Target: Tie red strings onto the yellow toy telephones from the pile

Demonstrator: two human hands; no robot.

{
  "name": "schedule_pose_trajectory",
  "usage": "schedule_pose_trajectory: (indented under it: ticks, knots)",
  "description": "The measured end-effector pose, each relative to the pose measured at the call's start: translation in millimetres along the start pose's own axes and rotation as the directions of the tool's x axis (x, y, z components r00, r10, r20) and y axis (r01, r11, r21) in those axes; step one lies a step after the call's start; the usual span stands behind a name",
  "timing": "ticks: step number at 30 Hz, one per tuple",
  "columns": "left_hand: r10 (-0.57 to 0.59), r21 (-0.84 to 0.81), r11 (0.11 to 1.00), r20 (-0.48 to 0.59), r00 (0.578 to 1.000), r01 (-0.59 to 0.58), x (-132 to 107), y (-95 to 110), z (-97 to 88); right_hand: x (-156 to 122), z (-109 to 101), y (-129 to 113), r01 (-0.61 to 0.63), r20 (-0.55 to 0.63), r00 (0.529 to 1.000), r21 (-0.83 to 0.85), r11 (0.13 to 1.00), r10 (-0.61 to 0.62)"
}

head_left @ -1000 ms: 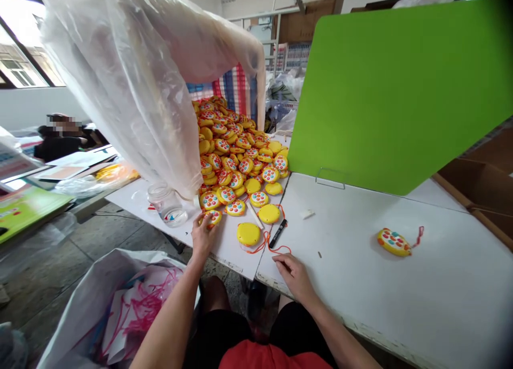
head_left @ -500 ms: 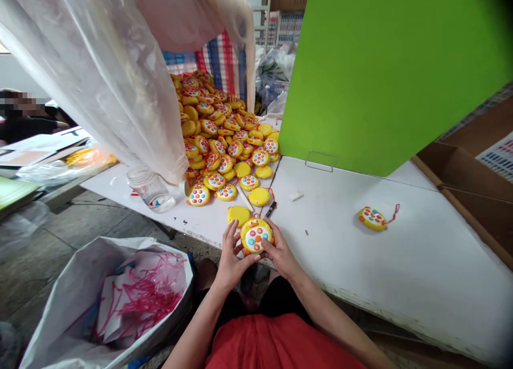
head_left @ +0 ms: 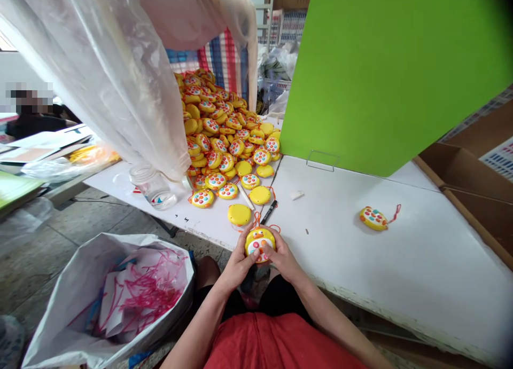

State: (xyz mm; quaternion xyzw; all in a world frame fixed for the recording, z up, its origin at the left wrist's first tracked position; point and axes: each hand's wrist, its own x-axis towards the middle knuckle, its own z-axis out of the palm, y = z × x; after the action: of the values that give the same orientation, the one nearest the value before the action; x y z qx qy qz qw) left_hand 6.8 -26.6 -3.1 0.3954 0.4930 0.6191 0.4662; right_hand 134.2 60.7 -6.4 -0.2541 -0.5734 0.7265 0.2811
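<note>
Between my hands is a yellow duck-shaped toy (head_left: 259, 240) with coloured buttons and a red cord loop at its top, its face turned up. My left hand (head_left: 239, 263) grips its left side, the thumb over the front. My right hand (head_left: 284, 258) wraps the right side, with its thumb on the buttons. Just beyond lie a yellow toy back side up (head_left: 239, 214), a black marker pen (head_left: 268, 213) and a white stick-like item (head_left: 246, 196). A large heap of the same toys (head_left: 224, 128) spills onto the table from a striped bag.
One toy (head_left: 373, 218) lies apart on the white table (head_left: 340, 251). A clear jar (head_left: 154, 187) stands at left, beside hanging plastic sheeting (head_left: 120, 64). A green board (head_left: 380, 80) rises behind. A white sack (head_left: 60, 305) with pink strands is on the floor; another person sits far left.
The toy has come slightly nearer to me and down. My left hand has closed around its side, and both thumbs now rest on its front.
</note>
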Motion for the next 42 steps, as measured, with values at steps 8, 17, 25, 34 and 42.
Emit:
schedule_pose_trajectory:
  ticks: [8, 17, 25, 34, 42]
  knots:
    - [-0.023, -0.008, 1.000, -0.022, 1.000, 0.023, -3.3, -5.9, 5.3, 0.0, -0.7, 12.6, -0.009, -0.076, 0.997, 0.009, 1.000, 0.009]
    - [-0.006, 0.113, 0.993, -0.118, 0.993, 0.020, -1.1, -4.1, 8.4, -5.2, -6.6, -8.8, -0.093, 0.098, 0.991, 0.000, 0.996, 0.093]
    - [-0.019, 0.008, 1.000, -0.075, 0.997, 0.020, 0.0, -1.2, 2.0, -5.3, -6.5, -8.5, -0.056, 0.180, 0.982, -0.047, 0.997, 0.064]
    - [0.009, -0.049, 0.999, 0.009, 1.000, -0.009, 1.9, 8.8, -2.2, -8.4, 0.3, -0.8, 0.258, 0.103, 0.966, -0.428, 0.866, -0.237]
    - [0.029, 0.600, 0.798, -0.132, 0.991, 0.056, 6.6, 22.1, 4.2, -9.0, 4.1, 16.6, -0.134, 0.022, 0.991, 0.113, 0.985, 0.132]
